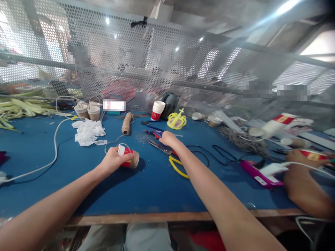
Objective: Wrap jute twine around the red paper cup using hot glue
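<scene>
One red-and-white paper cup (126, 156), its base end wound with brown twine, lies tipped sideways in our left hand (115, 159), towards the left of the middle of the table (151, 195). That grip is closed around the cup, the thumb across its side; we cannot tell whether the cup touches the tabletop. A strand of the twine loops up from beside the cup towards the twine spool (127, 124) just beyond it. Our right hand (169, 138) has its grip closed on the blue-and-red glue gun (155, 133), whose nozzle points left. Scissors with yellow handles (178, 168) lie under and beside our right forearm, blades towards the cup.

Farther back we see dark-handled pliers (150, 123), a stack of paper cups (157, 109) beside a dark kettle (171, 104), and a yellow crown-shaped piece (177, 120) topped with a cross. Crumpled white gloves (89, 131) lie to the left, near two small handled baskets (93, 112). To the right are a purple power strip (260, 176) and a co-worker's hand (295, 162) near another red-and-white cup (312, 155).
</scene>
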`<state>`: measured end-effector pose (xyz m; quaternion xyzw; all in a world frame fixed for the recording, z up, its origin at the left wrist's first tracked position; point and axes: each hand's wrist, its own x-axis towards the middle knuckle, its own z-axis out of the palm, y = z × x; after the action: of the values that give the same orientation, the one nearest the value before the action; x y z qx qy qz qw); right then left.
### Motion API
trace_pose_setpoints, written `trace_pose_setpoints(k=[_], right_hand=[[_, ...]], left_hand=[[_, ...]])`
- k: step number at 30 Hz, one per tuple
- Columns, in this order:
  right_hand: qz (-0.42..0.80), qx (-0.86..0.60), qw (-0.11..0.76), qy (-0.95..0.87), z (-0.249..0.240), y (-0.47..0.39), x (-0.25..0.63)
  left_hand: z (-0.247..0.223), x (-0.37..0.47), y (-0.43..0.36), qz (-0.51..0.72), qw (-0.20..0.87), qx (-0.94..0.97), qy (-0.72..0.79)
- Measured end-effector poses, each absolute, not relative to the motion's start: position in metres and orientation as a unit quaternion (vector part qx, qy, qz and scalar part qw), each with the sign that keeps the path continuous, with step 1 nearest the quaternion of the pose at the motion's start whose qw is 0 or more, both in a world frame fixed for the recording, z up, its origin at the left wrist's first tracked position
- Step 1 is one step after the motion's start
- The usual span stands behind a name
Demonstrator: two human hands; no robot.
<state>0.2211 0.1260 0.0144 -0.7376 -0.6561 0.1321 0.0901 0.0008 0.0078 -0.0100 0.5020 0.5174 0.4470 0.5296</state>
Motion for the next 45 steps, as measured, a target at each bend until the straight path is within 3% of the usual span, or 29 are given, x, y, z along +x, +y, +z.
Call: trace_pose_setpoints(k=[7,11,17,29,45], right_hand=[[0.215,-0.722,0.192,-0.629,0.010,0.119,0.221],[0.291,-0.652,0.292,-0.636,0.028,0.091,0.221],[0.480,-0.503,0.374,-0.614,0.041,0.044,0.220],[0.377,-0.518,0.213,-0.737,0.052,-0.001,0.210],[0.307,-0.522,0.170,-0.778,0.050,-0.009,0.207]], left_hand=[[-0.013,-0.002,0.006,0.421,0.515,0.555,0.500],[-0.013,-0.003,0.007,0.413,0.520,0.570,0.483],[-0.014,-0.004,0.008,0.424,0.534,0.547,0.485],[-0.009,-0.003,0.008,0.442,0.538,0.512,0.503],[-0.003,-0.001,0.007,0.443,0.560,0.487,0.502]])
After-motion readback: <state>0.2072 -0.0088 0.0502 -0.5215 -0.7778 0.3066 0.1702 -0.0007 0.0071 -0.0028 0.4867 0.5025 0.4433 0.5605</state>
